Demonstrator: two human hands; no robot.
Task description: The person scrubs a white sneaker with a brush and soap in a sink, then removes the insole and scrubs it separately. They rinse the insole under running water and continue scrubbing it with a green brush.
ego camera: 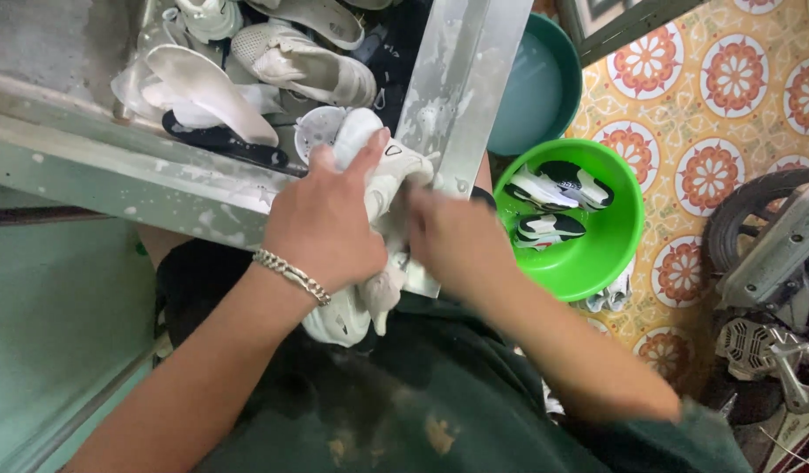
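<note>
White sneaker point(369, 219) held at the corner of a metal sink point(448, 96)

It looked wet, soft and probably slippery, best gripped around the middle. The left hand point(321, 223) was closed over it from above; the right hand point(452, 236) was blurred, pressing its side, grip unclear. A green basin point(619, 241) with shoes stood near

sink: wet steel sink point(457, 79) crowded with white mesh shoes point(303, 61) | right of sink: round green plastic basin point(619, 236) holding black-and-white sneakers point(553, 188) | open: patterned tile floor point(737, 79) beyond basin
</note>
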